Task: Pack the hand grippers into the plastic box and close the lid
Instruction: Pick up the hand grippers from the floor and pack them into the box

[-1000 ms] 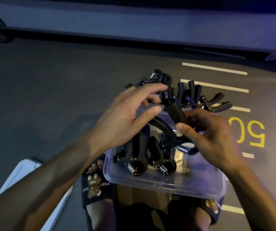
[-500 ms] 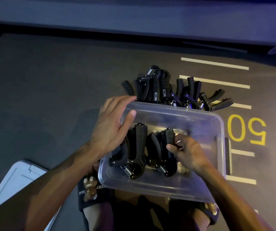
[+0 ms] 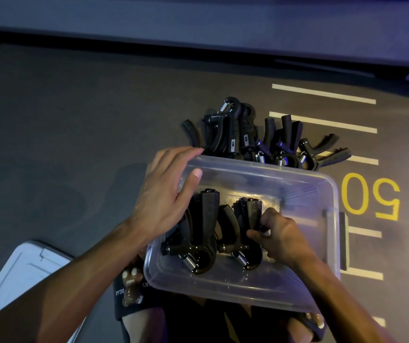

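Observation:
A clear plastic box sits on the floor in front of me with its lid off. Black hand grippers with steel springs stand side by side in its left half. My left hand grips the box's far left corner, thumb over the rim and fingers down the outside. My right hand is inside the box and pinches the rightmost hand gripper, pressing it against its neighbour. A pile of several more black hand grippers lies on the floor just beyond the box.
The box's pale lid lies on the floor at the lower left. My feet in dark slippers sit under the box's near edge. White lines and a yellow "50" mark the dark floor to the right.
My right hand brought a hand gripper from above the pile down into the box and set it beside the others. My left hand dropped from that gripper onto the box's far left corner.

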`<action>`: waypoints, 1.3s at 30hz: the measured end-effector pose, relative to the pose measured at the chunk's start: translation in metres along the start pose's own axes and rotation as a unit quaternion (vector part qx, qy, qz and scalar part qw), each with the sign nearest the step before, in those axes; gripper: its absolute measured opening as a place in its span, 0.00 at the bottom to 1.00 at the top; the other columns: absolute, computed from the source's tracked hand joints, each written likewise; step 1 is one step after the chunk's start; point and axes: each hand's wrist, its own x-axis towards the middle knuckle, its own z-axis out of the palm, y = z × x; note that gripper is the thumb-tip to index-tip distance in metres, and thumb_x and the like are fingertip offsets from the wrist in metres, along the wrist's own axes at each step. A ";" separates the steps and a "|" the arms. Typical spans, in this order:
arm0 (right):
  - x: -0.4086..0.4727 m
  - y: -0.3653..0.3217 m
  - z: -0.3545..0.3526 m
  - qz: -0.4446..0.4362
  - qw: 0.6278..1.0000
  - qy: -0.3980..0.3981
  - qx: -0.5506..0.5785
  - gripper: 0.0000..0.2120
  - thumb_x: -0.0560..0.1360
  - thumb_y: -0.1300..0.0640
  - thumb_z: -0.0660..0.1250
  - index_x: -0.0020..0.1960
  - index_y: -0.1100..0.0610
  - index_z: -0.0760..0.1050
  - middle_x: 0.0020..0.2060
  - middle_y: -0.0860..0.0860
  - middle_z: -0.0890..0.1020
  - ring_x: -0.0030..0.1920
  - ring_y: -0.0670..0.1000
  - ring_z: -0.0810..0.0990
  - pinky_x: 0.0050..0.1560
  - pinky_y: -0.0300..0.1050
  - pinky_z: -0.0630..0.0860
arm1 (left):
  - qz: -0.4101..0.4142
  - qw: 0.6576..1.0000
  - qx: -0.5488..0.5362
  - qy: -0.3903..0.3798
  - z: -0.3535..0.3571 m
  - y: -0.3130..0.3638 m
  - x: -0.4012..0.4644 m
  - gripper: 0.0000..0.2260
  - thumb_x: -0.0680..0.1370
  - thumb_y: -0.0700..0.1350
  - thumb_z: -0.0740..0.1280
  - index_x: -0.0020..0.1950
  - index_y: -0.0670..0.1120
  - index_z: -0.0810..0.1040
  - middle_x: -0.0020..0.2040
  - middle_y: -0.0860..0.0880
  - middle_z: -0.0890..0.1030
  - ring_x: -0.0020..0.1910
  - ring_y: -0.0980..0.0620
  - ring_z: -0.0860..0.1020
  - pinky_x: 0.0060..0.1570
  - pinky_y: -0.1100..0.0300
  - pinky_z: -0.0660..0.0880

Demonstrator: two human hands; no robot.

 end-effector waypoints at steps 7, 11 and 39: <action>0.001 0.002 0.001 0.033 0.995 -0.050 0.084 0.22 0.72 0.57 0.76 0.54 0.54 0.64 0.40 0.42 0.74 0.38 0.44 0.77 0.34 0.41 0.75 | 0.000 1.000 -0.002 0.004 0.002 0.000 0.000 0.17 0.85 0.49 0.59 0.72 0.48 0.73 0.67 0.55 0.75 0.68 0.54 0.69 0.69 0.54 0.66; 0.002 0.002 0.001 0.025 0.992 -0.066 0.104 0.21 0.72 0.59 0.76 0.55 0.52 0.65 0.40 0.40 0.75 0.38 0.41 0.77 0.31 0.34 0.74 | 0.000 1.000 0.000 0.005 0.001 0.000 0.000 0.17 0.85 0.50 0.59 0.72 0.48 0.73 0.67 0.54 0.75 0.68 0.54 0.70 0.69 0.53 0.66; 0.057 -0.117 -0.120 -0.223 0.962 0.118 -0.103 0.13 0.78 0.51 0.67 0.62 0.49 0.76 0.49 0.47 0.85 0.50 0.47 0.83 0.53 0.44 0.80 | -0.010 1.000 0.003 -0.006 0.000 0.003 0.000 0.16 0.84 0.48 0.60 0.71 0.47 0.74 0.67 0.54 0.75 0.68 0.54 0.70 0.69 0.53 0.66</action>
